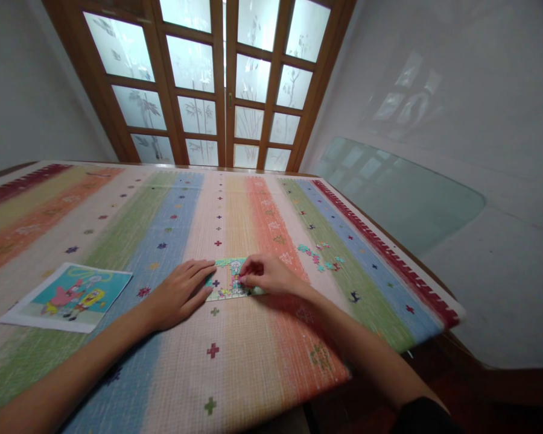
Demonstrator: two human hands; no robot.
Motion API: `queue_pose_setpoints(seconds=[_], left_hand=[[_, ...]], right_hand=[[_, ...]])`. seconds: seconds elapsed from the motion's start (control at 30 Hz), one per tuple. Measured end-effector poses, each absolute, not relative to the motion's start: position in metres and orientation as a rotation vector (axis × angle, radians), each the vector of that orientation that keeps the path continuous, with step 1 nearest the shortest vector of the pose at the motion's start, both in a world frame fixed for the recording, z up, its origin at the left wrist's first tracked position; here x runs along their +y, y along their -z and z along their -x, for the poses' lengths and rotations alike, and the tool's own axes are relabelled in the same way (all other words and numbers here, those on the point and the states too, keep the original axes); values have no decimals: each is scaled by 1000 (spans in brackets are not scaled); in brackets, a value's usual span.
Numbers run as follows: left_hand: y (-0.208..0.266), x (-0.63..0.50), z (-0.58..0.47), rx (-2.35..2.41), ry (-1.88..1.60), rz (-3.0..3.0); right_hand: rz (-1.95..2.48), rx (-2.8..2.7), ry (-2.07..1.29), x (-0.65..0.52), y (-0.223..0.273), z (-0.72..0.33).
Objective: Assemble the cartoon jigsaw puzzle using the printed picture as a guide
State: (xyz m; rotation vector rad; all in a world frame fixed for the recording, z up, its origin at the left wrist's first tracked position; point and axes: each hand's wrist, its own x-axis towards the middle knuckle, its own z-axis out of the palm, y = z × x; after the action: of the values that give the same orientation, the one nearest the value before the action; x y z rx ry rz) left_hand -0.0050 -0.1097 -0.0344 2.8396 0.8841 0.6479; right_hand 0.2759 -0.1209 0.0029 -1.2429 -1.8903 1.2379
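Observation:
A partly assembled jigsaw puzzle [226, 294] lies on the striped tablecloth in front of me, with the cloth showing through gaps in its middle. My left hand [181, 292] lies flat with fingers stretched out, their tips on the puzzle's left edge. Over the puzzle's right part, my right hand [265, 274] has thumb and index finger pinched on a small puzzle piece [240, 278], mostly hidden by the fingertips. Loose puzzle pieces [315, 258], several in teal and pink, are scattered to the right. A printed cartoon picture [76, 295] on white paper lies to the left.
The striped tablecloth [253, 374] covers a large table whose front and right edges are in view. Behind the table stand wood-framed glass doors [226, 90]. A glossy white wall [434, 90] with a pale glass panel [398, 193] runs along the right.

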Motion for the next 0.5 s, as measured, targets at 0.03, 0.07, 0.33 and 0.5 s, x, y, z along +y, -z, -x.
queue_pose_setpoints(seconds=[0.03,0.07,0.33,0.5], left_hand=[[34,-110,5,889,-644,-2838],[35,-110,5,895,-641,-2837],[36,-110,5,902,-627,-2825],[34,-110,4,892,-653,-2816]], right_hand=[[1236,-1914,-1241,-121,-2,-268],[1233,-1941,-1237,-120,-2,-262],[1282,-2141,-1000,-121,-5,-248],[1220,-2287,-735,-124,-5,-249]])
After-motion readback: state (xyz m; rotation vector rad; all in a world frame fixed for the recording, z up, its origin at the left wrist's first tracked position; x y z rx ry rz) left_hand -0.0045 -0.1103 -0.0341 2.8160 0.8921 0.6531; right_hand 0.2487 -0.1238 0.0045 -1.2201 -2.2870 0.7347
